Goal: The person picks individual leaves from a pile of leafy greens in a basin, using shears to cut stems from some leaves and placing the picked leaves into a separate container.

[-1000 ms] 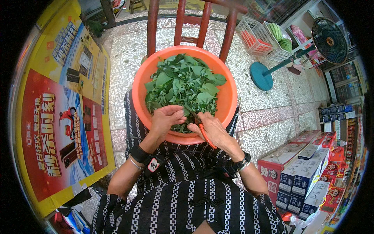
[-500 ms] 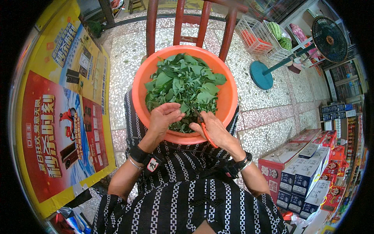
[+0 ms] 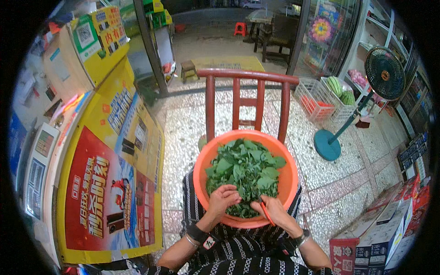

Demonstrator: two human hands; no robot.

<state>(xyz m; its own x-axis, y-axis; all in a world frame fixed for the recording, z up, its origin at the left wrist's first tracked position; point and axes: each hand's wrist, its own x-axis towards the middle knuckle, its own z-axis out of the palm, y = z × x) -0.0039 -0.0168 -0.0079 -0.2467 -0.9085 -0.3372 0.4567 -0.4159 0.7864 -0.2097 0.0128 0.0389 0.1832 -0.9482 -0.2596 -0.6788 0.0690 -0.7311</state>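
Left hand point(image 3: 223, 200): yours half-curls over the leaves point(image 3: 245, 167); can't tell any hold.
Right hand point(image 3: 276, 211): yours, curled around orange-handled scissors point(image 3: 266, 212).

Leaves point(image 3: 243, 166) lie in a basin point(image 3: 290, 176), a chair back point(image 3: 236, 101) beyond, a fan point(image 3: 385, 74) rightward.

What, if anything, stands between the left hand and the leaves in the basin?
Nothing visible: the left hand is over the near part of the leaves, inside the basin. The scissors, in the right hand, are off to its right.
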